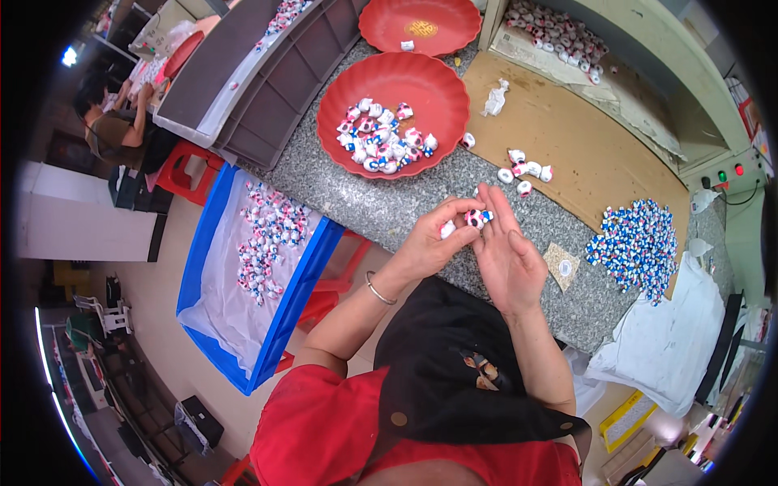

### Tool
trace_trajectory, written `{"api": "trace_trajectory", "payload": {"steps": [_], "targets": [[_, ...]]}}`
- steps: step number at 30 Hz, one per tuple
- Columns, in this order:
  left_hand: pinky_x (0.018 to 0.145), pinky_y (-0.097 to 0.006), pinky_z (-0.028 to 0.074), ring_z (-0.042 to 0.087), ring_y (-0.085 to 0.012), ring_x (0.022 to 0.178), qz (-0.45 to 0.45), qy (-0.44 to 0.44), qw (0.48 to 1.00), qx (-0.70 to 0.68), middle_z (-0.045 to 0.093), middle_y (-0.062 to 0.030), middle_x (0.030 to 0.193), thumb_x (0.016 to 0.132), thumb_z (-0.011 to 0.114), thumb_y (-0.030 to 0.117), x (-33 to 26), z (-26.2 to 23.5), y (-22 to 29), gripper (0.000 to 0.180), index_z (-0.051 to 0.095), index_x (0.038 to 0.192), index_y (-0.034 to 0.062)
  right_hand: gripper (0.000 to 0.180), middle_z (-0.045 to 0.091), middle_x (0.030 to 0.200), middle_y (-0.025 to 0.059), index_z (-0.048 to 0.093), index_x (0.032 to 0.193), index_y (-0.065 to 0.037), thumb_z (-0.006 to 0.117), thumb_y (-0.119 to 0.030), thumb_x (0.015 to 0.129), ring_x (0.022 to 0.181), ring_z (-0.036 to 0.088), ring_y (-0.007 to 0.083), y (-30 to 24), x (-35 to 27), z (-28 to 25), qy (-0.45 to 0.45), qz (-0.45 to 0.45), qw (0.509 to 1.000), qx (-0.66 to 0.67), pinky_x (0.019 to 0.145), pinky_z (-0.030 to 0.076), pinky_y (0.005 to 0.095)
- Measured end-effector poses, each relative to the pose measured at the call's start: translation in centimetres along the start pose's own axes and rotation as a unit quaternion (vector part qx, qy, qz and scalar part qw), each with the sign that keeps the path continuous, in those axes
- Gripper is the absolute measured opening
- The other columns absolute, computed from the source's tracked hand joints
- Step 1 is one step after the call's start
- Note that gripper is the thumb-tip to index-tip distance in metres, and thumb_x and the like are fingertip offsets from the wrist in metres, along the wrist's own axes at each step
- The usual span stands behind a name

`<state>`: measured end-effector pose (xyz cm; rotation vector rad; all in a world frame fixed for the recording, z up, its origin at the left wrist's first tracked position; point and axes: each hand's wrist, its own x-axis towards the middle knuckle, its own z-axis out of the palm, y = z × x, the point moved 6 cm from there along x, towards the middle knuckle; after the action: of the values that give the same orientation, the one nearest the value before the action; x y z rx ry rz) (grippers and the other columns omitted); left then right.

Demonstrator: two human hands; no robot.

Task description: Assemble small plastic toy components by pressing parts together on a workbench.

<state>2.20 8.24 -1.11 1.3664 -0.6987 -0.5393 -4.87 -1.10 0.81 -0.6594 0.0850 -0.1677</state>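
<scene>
Between the thumb and fingertips of my left hand (pixel 433 243) is a small toy figure (pixel 476 219), white and black with pink and blue parts. A white piece (pixel 446 230) also sits against that hand's fingers. My right hand (pixel 512 263) is held flat beside the figure, palm up and fingers stretched, its fingers close to the figure's blue part. Just beyond my hands lie several loose white head-shaped pieces (pixel 531 168). A heap of tiny blue-and-white parts (pixel 636 247) spreads to the right. Similar finished-looking figures (pixel 389 142) fill part of a red scalloped plate (pixel 442 89).
A second red plate (pixel 462 28) stands behind. Cardboard (pixel 583 130) lies before a machine opening holding white pieces (pixel 559 36). On the left are a grey crate (pixel 296 89) and a lined blue crate (pixel 194 267) of figures. A speckled square (pixel 561 266) lies near my right hand. Another person (pixel 121 130) sits far left.
</scene>
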Motion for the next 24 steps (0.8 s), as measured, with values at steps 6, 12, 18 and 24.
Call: {"api": "trace_trajectory", "payload": {"steps": [6, 12, 18, 24], "targets": [[0.075, -0.023, 0.040, 0.047, -0.0073, 0.079, 0.036, 0.100, 0.988, 0.108, 0.051, -0.0006, 0.098, 0.088, 0.060, 0.005, 0.7, -4.2, 2.3, 0.030, 0.057, 0.118, 0.0023, 0.067, 0.017, 0.156, 0.0187, 0.017, 0.150, 0.002, 0.045, -0.022, 0.094, 0.147, 0.011, 0.0282, 0.2, -2.0, 0.1, -0.009, 0.017, 0.998, -0.059, 0.118, 0.008, 0.0431], [0.093, -0.034, 0.041, 0.055, -0.0246, 0.102, 0.135, 0.165, 0.912, 0.352, 0.055, -0.0136, 0.114, 0.083, 0.063, 0.005, 4.1, -9.2, 5.1, 0.036, 0.056, 0.118, 0.0026, 0.032, 0.064, 0.115, 0.0185, 0.057, 0.120, 0.005, 0.053, -0.012, 0.093, 0.110, 0.061, 0.0259, -0.9, -8.5, -2.4, 0.019, 0.022, 0.968, -0.250, 0.099, 0.044, 0.0379], [0.098, -0.037, 0.041, 0.054, -0.0299, 0.112, 0.200, 0.202, 0.881, 0.378, 0.056, -0.0160, 0.117, 0.081, 0.063, -0.001, 2.0, -6.7, 7.9, 0.034, 0.059, 0.114, 0.0002, 0.024, 0.058, 0.067, 0.0053, 0.058, 0.081, 0.001, 0.046, -0.011, 0.098, 0.065, 0.057, 0.0124, -5.3, -15.5, -7.5, 0.236, -0.007, 0.870, -0.432, 0.062, 0.044, 0.0256], [0.080, -0.030, 0.049, 0.062, -0.0190, 0.083, 0.165, 0.060, 0.956, 0.235, 0.061, -0.0132, 0.107, 0.081, 0.063, -0.005, 1.0, 1.3, 4.4, 0.024, 0.063, 0.105, 0.0003, 0.016, 0.058, 0.073, 0.0058, 0.061, 0.085, 0.001, 0.051, -0.006, 0.096, 0.072, 0.059, 0.0159, -10.1, -19.4, -11.1, 0.359, -0.096, 0.714, -0.594, 0.067, 0.047, 0.0288]]}}
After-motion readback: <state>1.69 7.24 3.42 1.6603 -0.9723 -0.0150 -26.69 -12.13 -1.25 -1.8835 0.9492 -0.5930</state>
